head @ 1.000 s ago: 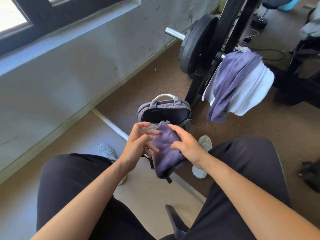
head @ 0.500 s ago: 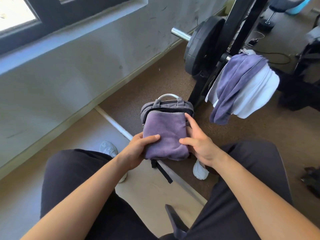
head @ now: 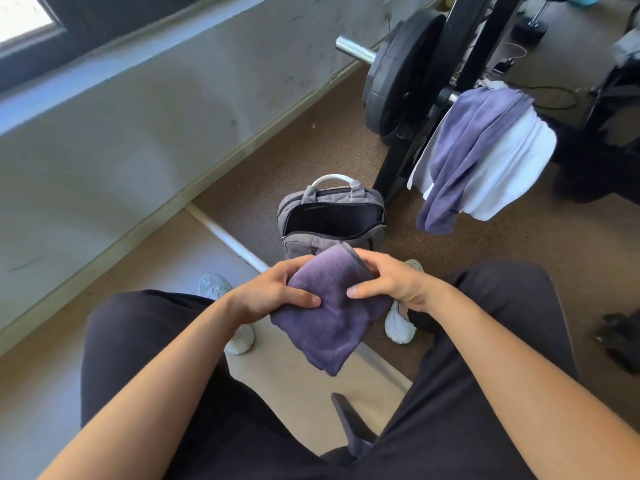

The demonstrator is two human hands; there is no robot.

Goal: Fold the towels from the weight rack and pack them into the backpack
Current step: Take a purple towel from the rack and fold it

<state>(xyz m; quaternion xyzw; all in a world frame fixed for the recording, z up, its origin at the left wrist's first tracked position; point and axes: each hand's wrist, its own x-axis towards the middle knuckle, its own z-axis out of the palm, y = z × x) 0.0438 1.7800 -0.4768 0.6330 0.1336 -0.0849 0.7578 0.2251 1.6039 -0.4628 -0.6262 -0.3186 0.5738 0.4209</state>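
Purple folded towel is held by left grip and right grip, both curled round its upper edges, just short of the open backpack on the floor, so packing looks in hand, calling next for a forward reach down into its mouth.

Held aloft, folded purple towel near grey backpack, upright, unzipped on floor; lilac towel over white towel on weight rack

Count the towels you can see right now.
3. A folded purple towel gripped by the left hand and right hand; a draped purple towel on the weight rack; a white towel under it. Others may be hidden beneath.
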